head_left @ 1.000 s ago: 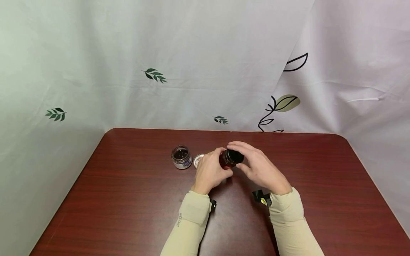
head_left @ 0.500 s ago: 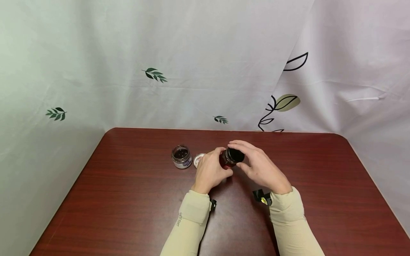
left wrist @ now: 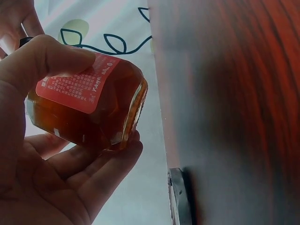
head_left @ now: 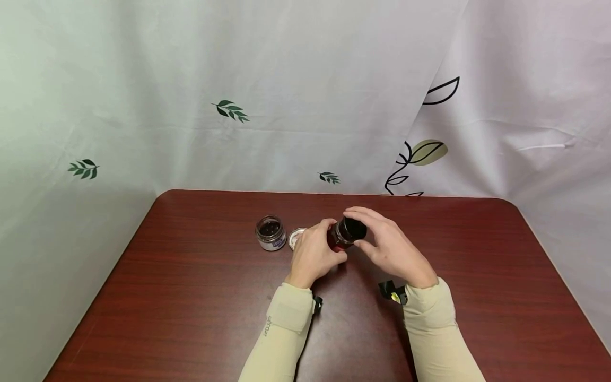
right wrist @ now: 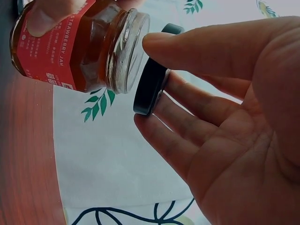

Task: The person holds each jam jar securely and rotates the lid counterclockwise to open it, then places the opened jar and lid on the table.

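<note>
Amber preserve fills the small glass jam jar (head_left: 340, 237) held tilted above the dark red worktop (head_left: 191, 297), a little toward the person from the worktop's far edge. The left hand (head_left: 312, 254) has its grip clamped on the jar, thumb across the red label and fingers (left wrist: 101, 166) curled beneath the faceted base, as the left wrist view shows. The jar's mouth points toward the right hand (head_left: 389, 246), whose grip is closed on a black lid (head_left: 354, 228), pinched by its rim between thumb and fingertips. In the right wrist view the black lid (right wrist: 151, 80) stands just off the glass rim of the jam jar (right wrist: 77, 44), a thin gap showing between them, so the lid is free of the threads. To the left of the jam jar, a second small jar (head_left: 270, 233) stands upright and open on the worktop, dark contents visible from above. A pale round lid (head_left: 296, 237) lies flat between that second jar and the left hand. Both forearms wear cream sleeves (head_left: 286, 323). Behind the jam jar hangs a white curtain (head_left: 286, 79) printed with green leaf sprigs.
</note>
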The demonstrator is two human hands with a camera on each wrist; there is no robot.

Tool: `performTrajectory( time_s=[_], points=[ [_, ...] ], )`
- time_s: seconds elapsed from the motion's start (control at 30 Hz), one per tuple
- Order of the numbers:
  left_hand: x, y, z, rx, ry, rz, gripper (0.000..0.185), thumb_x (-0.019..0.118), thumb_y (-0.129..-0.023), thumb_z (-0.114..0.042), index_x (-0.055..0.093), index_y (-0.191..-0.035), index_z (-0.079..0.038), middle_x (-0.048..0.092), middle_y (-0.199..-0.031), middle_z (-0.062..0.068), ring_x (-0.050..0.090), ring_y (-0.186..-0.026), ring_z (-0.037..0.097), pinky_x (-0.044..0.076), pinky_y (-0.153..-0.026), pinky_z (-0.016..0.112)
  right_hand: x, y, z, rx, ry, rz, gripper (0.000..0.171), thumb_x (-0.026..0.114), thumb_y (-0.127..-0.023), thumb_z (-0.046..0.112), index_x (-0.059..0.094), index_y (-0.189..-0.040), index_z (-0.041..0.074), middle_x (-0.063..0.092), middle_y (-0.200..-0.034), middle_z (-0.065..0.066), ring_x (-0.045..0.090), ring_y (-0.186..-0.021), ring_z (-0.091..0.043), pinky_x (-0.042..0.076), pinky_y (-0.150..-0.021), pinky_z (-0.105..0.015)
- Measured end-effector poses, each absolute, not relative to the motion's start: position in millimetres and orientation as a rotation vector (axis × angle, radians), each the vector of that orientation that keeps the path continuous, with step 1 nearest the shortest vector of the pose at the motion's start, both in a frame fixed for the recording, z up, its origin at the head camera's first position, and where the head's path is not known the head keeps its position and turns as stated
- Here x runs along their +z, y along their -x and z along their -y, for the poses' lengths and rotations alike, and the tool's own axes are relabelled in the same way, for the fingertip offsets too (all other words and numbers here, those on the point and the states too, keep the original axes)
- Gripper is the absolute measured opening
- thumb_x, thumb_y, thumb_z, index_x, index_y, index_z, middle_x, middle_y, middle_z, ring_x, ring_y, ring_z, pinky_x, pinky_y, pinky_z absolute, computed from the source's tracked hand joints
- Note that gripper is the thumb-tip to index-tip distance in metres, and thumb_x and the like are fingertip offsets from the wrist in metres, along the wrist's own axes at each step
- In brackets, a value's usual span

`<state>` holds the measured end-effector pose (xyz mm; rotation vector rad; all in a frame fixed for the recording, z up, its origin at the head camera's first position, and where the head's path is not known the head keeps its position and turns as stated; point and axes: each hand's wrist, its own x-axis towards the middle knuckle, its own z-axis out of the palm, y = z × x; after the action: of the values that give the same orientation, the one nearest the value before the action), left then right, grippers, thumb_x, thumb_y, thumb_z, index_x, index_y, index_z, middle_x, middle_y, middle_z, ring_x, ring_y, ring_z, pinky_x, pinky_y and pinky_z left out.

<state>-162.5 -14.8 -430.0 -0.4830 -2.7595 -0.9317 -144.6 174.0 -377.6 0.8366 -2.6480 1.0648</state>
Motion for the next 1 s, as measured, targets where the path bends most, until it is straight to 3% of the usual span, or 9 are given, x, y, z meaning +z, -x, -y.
performTrajectory(
  time_s=[0.67, 1.0],
  points=[
    [-431.0, 163.2, 15.1, -0.979, 0.481, 2.754, 0.059, 0.082, -0.067, -0.024, 0.064, -0.122, -0.012, 0.07, -0.094, 0.0, 0.066, -0.081, 0.017, 0.053, -0.071, 0.034, -377.2, 145.1, -178.1, 1.08, -0.788, 2.648, 0.059, 0.076, -0.081, -0.007, 0.057, -0.137, 0.003, 0.056, -0.14, -0.008, 0.053, -0.129, -0.024, 0.042, -0.106, -0.045],
    [-431.6, 163.7, 15.0, -1.01, 0.494, 2.754, 0.058, 0.082, -0.067, -0.023, 0.064, -0.121, -0.011, 0.07, -0.096, 0.001, 0.066, -0.082, 0.017, 0.053, -0.074, 0.032, -378.8, 146.0, -183.9, 1.07, -0.758, 2.647, 0.059, 0.078, -0.081, -0.002, 0.058, -0.136, 0.004, 0.056, -0.137, -0.007, 0.058, -0.12, -0.023, 0.048, -0.097, -0.044]
  ],
)
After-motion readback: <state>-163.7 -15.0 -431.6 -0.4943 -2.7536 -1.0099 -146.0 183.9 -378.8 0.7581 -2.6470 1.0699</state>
